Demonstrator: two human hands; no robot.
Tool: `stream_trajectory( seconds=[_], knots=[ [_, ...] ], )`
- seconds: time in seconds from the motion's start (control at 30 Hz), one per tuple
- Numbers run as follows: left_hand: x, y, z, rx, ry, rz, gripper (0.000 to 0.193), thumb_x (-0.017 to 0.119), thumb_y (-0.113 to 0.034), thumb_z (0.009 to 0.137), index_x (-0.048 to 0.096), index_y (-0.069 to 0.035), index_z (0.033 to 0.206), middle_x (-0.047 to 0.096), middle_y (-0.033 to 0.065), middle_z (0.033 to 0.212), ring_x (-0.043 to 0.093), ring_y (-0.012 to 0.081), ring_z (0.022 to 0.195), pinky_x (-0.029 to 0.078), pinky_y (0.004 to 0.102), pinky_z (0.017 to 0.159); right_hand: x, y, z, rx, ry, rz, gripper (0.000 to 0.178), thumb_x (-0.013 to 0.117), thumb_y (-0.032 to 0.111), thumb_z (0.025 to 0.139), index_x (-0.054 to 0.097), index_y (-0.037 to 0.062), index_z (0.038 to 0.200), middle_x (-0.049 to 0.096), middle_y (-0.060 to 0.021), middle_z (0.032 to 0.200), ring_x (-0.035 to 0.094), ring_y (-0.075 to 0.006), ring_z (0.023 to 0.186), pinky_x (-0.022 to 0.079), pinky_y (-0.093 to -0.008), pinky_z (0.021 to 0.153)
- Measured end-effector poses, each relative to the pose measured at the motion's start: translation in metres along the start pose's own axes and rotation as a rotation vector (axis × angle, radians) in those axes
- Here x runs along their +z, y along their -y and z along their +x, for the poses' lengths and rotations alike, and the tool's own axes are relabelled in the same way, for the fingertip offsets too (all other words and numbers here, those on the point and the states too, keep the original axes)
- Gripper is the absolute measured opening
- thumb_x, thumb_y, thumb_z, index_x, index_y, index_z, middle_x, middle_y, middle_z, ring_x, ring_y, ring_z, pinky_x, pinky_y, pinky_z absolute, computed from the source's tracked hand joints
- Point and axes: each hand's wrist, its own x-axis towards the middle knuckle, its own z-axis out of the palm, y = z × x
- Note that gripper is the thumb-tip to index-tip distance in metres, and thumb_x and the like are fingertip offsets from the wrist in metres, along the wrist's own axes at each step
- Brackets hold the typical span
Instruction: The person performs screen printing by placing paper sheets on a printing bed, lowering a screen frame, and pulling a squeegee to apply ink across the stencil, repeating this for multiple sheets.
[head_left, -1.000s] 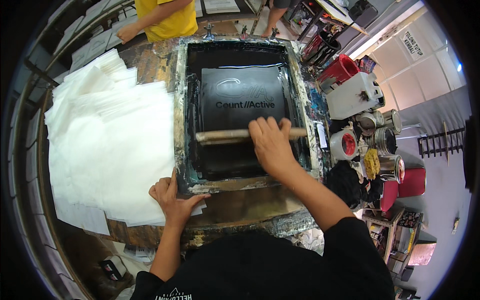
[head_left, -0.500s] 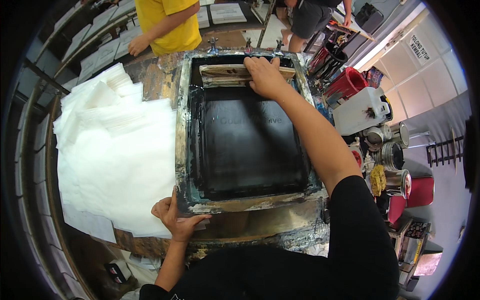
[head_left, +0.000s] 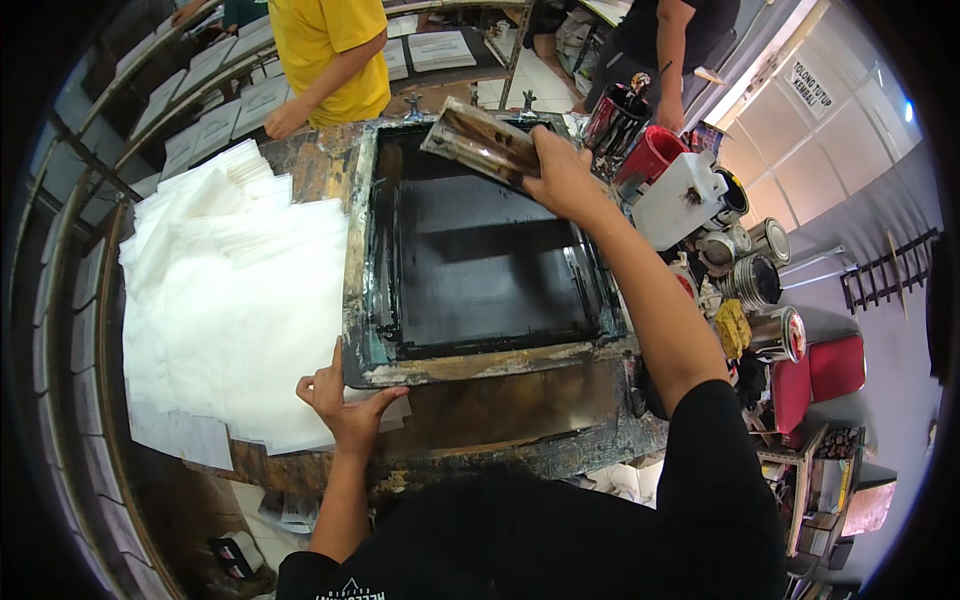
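Squeegee (head_left: 478, 142) is now tilting out of level at the frame's twelve o'clock, the right hand (head_left: 562, 178) gripping it; this stroke seems to be ending. Toward seven o'clock, the left hand (head_left: 346, 408) is resting, fingers spread.

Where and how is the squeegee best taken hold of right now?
Probably by the bare left stretch of the squeegee, coming from the left and above, fingers across its narrow width. The bar is long and slim, slanting over the far part of the screen frame; its left end is free, while the right hand covers the right end.
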Motion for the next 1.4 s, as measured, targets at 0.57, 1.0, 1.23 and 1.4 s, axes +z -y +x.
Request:
stream_trajectory(
  seconds=[0.57, 1.0, 1.23, 1.4],
  knots=[
    [-0.006, -0.026, 0.031, -0.292, -0.049, -0.543, 0.096, 0.106, -0.029, 0.069, 0.062, 0.003, 0.148, 0.072, 0.0109, 0.12, 0.066, 0.019, 0.105, 0.053, 0.0328, 0.096, -0.049, 0.149, -0.193, -0.236, -0.285, -0.197, 0.045, 0.085, 0.043, 0.08, 0.063, 0.0117, 0.104, 0.055, -0.0042, 0.097, 0.055, -0.0256, 0.097, 0.032, -0.0522, 0.097],
    [0.024, 0.018, 0.091, -0.229, -0.031, -0.571, 0.043, 0.058, -0.029, 0.115, 0.065, 0.004, 0.142, 0.072, 0.007, 0.095, 0.065, 0.0129, 0.084, 0.054, 0.0285, 0.079, -0.129, 0.141, -0.077, -0.353, -0.563, -0.221, 0.044, 0.069, 0.05, 0.099, 0.069, 0.0064, 0.105, 0.071, -0.011, 0.094, 0.068, -0.0328, 0.093, 0.039, -0.0504, 0.088],
    [0.133, 0.072, 0.215, 0.252, -0.011, -0.146, 0.021, 0.072, -0.018, 0.102, 0.082, -0.001, 0.109, 0.072, 0.0195, 0.087, 0.068, 0.0378, 0.078, 0.051, 0.0477, 0.071, -0.156, 0.146, -0.041, -0.218, -0.358, -0.205, 0.072, 0.042, 0.069, 0.11, 0.062, 0.0069, 0.079, 0.064, -0.0104, 0.076, 0.061, -0.027, 0.076, 0.042, -0.0469, 0.091],
    [0.21, 0.095, 0.283, 0.369, 0.117, 0.013, 0.039, 0.066, -0.022, 0.104, 0.068, -0.006, 0.139, 0.065, 0.0247, 0.142, 0.058, 0.045, 0.134, 0.045, 0.0494, 0.113, -0.164, 0.149, -0.029, -0.212, -0.401, -0.258, 0.075, 0.041, 0.071, 0.109, 0.061, 0.006, 0.076, 0.063, -0.0102, 0.075, 0.059, -0.0256, 0.073, 0.045, -0.0465, 0.089]
  ],
)
